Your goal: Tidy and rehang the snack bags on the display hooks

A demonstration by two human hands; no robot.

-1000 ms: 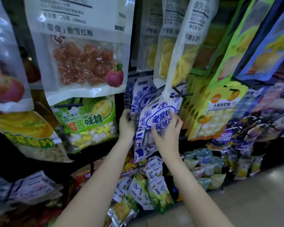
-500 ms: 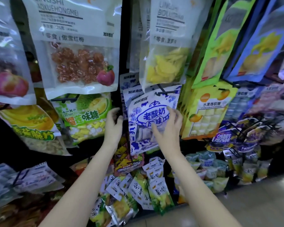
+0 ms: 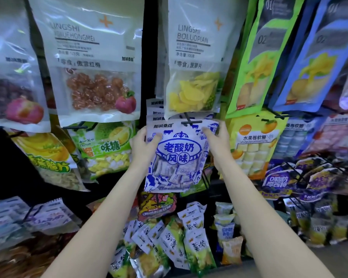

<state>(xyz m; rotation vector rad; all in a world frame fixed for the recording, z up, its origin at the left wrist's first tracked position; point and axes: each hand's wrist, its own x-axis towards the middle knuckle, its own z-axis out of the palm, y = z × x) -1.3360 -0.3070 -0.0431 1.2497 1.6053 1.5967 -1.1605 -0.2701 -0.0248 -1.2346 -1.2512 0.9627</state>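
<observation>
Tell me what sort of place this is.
Most likely a shop's snack aisle: sealed bags hang in rows on black display hooks, among them a blue-and-white yoghurt candy bag, with small packets heaped below.

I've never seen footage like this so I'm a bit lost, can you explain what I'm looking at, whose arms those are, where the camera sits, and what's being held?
There is no machine here. The camera sits on a person's head, looking forward and down, so the two bare arms are that person's own. They face a shop display of snack bags hanging on black hooks. The left hand and right hand each grip a top corner of a blue and white bag, at the black hook. Above it hangs a bag of yellow pineapple slices; to the left, a green durian candy bag. More small packets lie in a heap below.
</observation>
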